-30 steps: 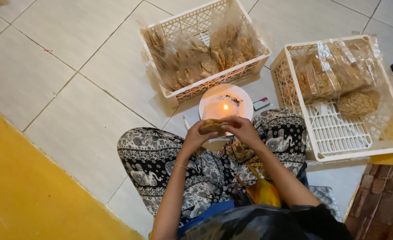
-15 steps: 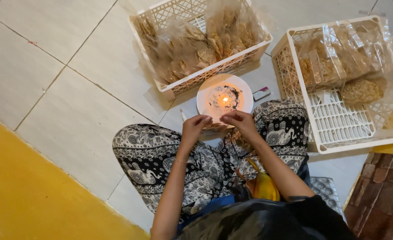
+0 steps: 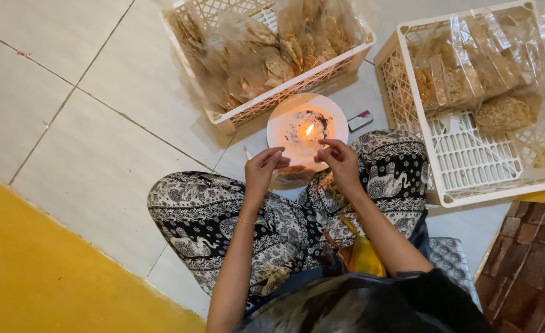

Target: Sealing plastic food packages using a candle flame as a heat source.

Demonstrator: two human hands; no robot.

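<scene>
Black-and-white elephant print is seen all over the trousers [image 3: 223, 216]. The plate [image 3: 337, 120] is white, with an orange flame [image 3: 309, 130] glowing on it. Both crates, the far one [image 3: 297, 92] and the right one [image 3: 470, 166], are white lattice, filled with golden-brown crackers [image 3: 266, 55]. Pale tiles [image 3: 87, 148] are bordered by a yellow strip [image 3: 38, 271] on the near left.

Clear plastic packet of brown crackers [image 3: 294, 171] | pinched at both ends between left hand [image 3: 263, 169] and right hand [image 3: 340, 161] | held level, top edge close to lit candle [image 3: 308, 131] on white plate [image 3: 278, 126]
</scene>
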